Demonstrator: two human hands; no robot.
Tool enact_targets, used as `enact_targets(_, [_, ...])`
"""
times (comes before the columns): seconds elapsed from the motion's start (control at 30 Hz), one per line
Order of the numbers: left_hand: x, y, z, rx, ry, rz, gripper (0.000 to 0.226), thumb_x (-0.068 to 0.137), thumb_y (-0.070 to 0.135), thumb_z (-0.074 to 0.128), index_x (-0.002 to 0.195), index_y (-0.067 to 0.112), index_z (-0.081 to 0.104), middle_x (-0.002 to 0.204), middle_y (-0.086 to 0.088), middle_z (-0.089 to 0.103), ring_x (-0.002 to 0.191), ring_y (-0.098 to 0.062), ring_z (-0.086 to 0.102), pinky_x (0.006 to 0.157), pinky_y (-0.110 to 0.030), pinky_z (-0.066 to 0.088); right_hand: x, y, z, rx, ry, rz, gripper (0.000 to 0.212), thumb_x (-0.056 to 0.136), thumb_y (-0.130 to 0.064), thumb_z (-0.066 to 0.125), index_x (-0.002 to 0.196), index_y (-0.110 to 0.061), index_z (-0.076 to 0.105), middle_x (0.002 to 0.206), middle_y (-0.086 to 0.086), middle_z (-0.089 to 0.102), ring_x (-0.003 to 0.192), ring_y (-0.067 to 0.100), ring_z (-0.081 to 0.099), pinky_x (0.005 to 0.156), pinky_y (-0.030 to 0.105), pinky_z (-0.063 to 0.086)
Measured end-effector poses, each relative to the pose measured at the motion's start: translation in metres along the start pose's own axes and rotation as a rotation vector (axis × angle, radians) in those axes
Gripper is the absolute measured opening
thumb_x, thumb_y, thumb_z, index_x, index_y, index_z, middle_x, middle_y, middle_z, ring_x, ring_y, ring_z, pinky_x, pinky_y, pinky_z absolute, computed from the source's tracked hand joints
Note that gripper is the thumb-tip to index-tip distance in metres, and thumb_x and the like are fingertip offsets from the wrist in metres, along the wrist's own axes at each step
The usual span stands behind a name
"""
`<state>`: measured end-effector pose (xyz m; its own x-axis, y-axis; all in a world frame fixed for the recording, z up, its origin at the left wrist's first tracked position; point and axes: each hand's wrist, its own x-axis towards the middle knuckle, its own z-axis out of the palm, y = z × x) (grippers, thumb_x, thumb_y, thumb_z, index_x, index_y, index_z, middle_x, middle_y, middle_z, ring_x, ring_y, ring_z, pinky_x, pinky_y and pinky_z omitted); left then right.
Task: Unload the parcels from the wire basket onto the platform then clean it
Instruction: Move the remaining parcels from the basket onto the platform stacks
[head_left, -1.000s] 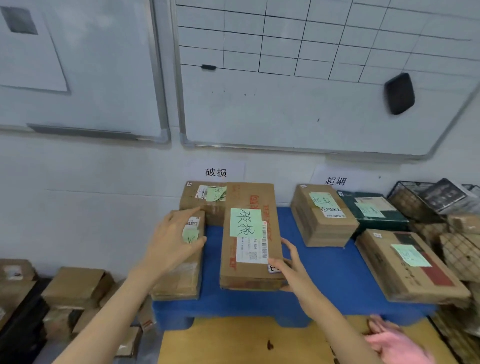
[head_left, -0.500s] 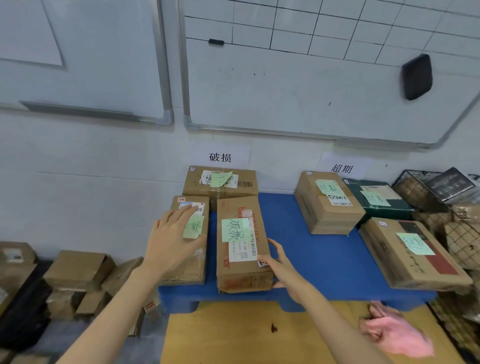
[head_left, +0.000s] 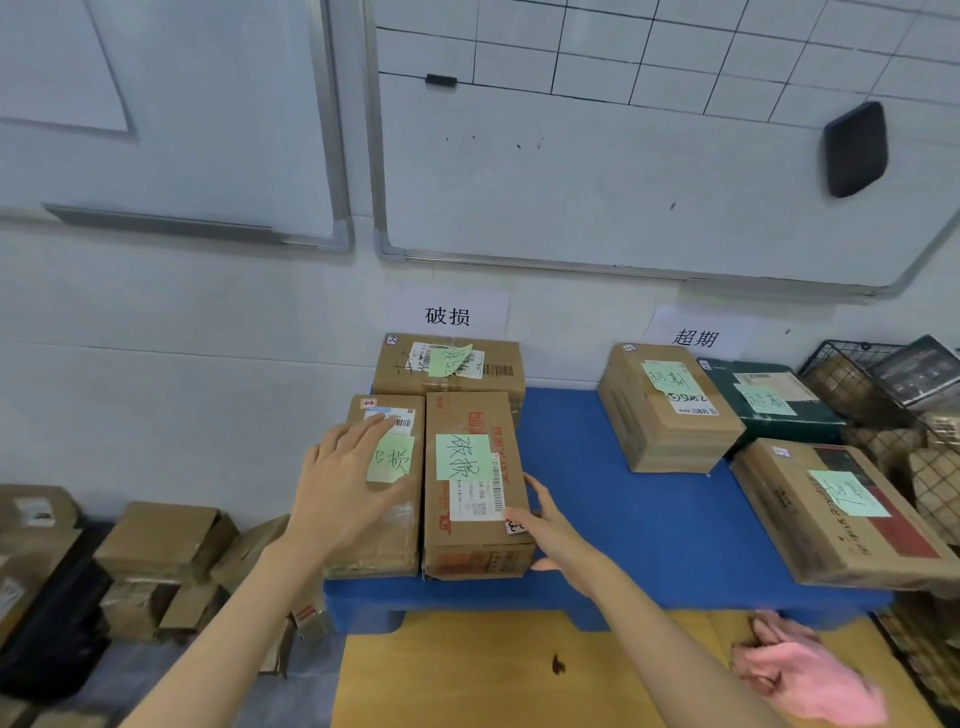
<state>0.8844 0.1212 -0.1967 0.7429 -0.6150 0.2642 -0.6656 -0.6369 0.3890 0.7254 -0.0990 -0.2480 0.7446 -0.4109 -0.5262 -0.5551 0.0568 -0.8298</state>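
A: Far left?
B: Loose boxes (head_left: 161, 540) piled on the floor, beside the platform (head_left: 623, 499).
A: Left grip?
B: The left grip (head_left: 343, 488) lies flat on top of the narrow box (head_left: 395, 540). Its fingers are straight and spread, covering part of the box's green note. Released, grasping nothing.
A: Next over?
B: The middle box (head_left: 472, 499) touches the narrow box side by side and has a green note and a white label on top. The back box (head_left: 452, 364) stands behind both, against the wall.
A: Right grip?
B: The right grip (head_left: 556, 535) presses against the middle box's right side near the front corner. Its fingers are straight and the thumb is low by the platform. Released too, not curled round it.
A: Platform itself?
B: Blue, sitting on the tabletop (head_left: 519, 675). On its right half is a tan box (head_left: 665, 410) with a dark green box (head_left: 769, 405) just beside it. A flat box (head_left: 836, 514) lies in front, at the right edge.
A: Basket?
B: The wire basket (head_left: 857, 384) is far right, just beside the platform, with parcels inside. Can't make out the details.
A: Cloth?
B: The pink cloth (head_left: 810, 680) is on the tabletop, front right, apart from both grips.
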Motion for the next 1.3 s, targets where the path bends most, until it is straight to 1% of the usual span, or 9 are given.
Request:
enact_targets(0.13, [0.007,0.008,0.001,0.012,-0.018,0.021,0.084,0.072,0.070,0.032,0.145,0.030,0.044,0.150,0.009,0.044,0.138,-0.021,0.035,0.109,-0.042,0.030,0.000,-0.004,-0.008,-0.087,0.029,-0.049,0.081,0.094,-0.037,0.066,0.154,-0.039,0.012,0.148,0.004,0.042,0.130,0.020,0.045,0.098,0.035,0.041])
enact_targets(0.23, [0.015,0.019,0.000,0.018,-0.024,0.048,0.084,0.072,0.070,0.033,0.146,0.030,0.043,0.151,0.010,0.042,0.139,-0.022,0.035,0.110,-0.042,0.030,-0.001,-0.015,-0.021,-0.174,0.072,-0.117,0.072,0.094,-0.039,0.064,0.153,-0.033,0.022,0.155,0.007,0.032,0.143,0.017,0.030,0.109,0.032,0.032])
enact_targets(0.4, [0.035,0.048,0.001,0.032,-0.030,0.139,0.082,0.072,0.068,0.035,0.146,0.032,0.042,0.150,0.010,0.045,0.137,-0.021,0.036,0.109,-0.043,0.030,-0.018,-0.037,-0.058,-0.371,0.231,-0.266,0.067,0.096,-0.043,0.060,0.154,-0.032,0.028,0.158,-0.001,0.027,0.146,0.015,0.026,0.113,0.030,0.027])
enact_targets(0.47, [0.042,0.066,0.000,0.031,-0.024,0.168,0.083,0.073,0.068,0.033,0.146,0.031,0.042,0.150,0.009,0.045,0.137,-0.022,0.036,0.108,-0.043,0.030,-0.028,-0.044,-0.074,-0.476,0.297,-0.314,0.067,0.095,-0.047,0.059,0.153,-0.035,0.028,0.159,-0.005,0.026,0.145,0.014,0.027,0.114,0.034,0.030])
enact_targets(0.63, [0.060,0.132,0.009,0.038,-0.054,0.288,0.084,0.075,0.067,0.029,0.150,0.030,0.035,0.157,0.009,0.034,0.142,-0.021,0.030,0.112,-0.042,0.025,-0.070,-0.052,-0.129,-0.695,0.508,-0.360,0.070,0.093,-0.055,0.056,0.153,-0.038,0.025,0.158,-0.012,0.026,0.146,0.013,0.022,0.106,0.037,0.035])
enact_targets(0.77, [0.066,0.195,0.022,0.035,-0.063,0.368,0.090,0.073,0.070,0.022,0.150,0.026,0.038,0.156,0.005,0.037,0.141,-0.023,0.034,0.112,-0.041,0.028,-0.107,-0.046,-0.177,-0.867,0.694,-0.353,0.074,0.093,-0.061,0.051,0.155,-0.035,0.021,0.163,-0.005,0.018,0.149,0.018,0.016,0.115,0.041,0.031])
enact_targets(0.9, [0.060,0.272,0.040,-0.022,-0.066,0.466,0.086,0.077,0.070,0.026,0.148,0.025,0.041,0.153,0.001,0.042,0.138,-0.025,0.039,0.110,-0.043,0.031,-0.155,-0.025,-0.233,-1.001,0.853,-0.316,0.075,0.093,-0.065,0.045,0.156,-0.033,0.019,0.164,0.000,0.018,0.150,0.024,0.016,0.119,0.044,0.023])
enact_targets(1.1, [0.032,0.397,0.074,-0.019,-0.098,0.590,0.088,0.074,0.071,0.023,0.149,0.028,0.039,0.155,0.003,0.039,0.140,-0.025,0.036,0.108,-0.044,0.032,-0.240,0.030,-0.329,-1.024,0.975,-0.208,0.076,0.093,-0.067,0.043,0.156,-0.034,0.018,0.164,0.000,0.017,0.150,0.025,0.014,0.120,0.041,0.017])
enact_targets(1.3, [-0.010,0.515,0.109,-0.016,-0.111,0.669,0.091,0.074,0.074,0.016,0.153,0.031,0.030,0.159,0.005,0.030,0.145,-0.023,0.027,0.113,-0.043,0.025,-0.319,0.096,-0.421,-1.005,1.042,-0.097,0.081,0.090,-0.069,0.046,0.157,-0.034,0.015,0.166,0.003,0.006,0.152,0.028,0.007,0.120,0.048,0.016])
